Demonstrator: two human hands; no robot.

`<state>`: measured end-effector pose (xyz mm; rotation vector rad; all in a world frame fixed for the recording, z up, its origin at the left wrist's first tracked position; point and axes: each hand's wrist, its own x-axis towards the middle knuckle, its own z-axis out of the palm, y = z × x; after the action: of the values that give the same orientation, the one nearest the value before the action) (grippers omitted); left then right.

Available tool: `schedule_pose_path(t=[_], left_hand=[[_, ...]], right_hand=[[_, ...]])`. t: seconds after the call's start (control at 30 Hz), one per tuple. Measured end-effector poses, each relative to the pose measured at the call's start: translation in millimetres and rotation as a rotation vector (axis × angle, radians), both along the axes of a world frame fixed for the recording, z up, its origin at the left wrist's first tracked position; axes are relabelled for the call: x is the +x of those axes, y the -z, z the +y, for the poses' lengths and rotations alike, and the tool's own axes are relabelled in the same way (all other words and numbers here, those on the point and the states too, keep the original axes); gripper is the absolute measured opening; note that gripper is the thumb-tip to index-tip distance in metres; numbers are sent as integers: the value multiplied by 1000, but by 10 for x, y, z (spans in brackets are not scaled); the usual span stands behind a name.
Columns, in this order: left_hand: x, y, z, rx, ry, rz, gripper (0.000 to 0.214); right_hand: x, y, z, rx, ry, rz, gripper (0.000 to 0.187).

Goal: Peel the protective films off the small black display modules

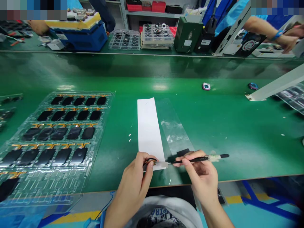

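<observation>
At frame left, a clear plastic tray shows four full rows of black display panels, but only one in the nearest row. At lower centre, the left hand pinches a small dark part over the white paper strip; the right hand grips a slim black tool, its tip beside a pale tab, so this piece seems unfinished.

The green table has a smooth, glossy coating that throws back light. The white strip looks like matt paper; the clear strip beside it is shiny, creased plastic film. The tray is transparent, ridged, glossy plastic, holding smooth black panels with a glassy sheen.
</observation>
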<state>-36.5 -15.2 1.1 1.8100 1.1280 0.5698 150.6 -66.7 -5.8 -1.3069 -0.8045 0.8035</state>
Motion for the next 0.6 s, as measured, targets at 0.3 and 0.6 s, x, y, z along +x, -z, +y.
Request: schedule_pose_path(t=[0.3,0.6], left_hand=[[190,-45,8,-426,-192,-486,18],[242,-56,26,-542,-170,-667,26]], right_hand=[[-241,6,185,87,1,149,8],[-341,73,203,93,-28,131,7]])
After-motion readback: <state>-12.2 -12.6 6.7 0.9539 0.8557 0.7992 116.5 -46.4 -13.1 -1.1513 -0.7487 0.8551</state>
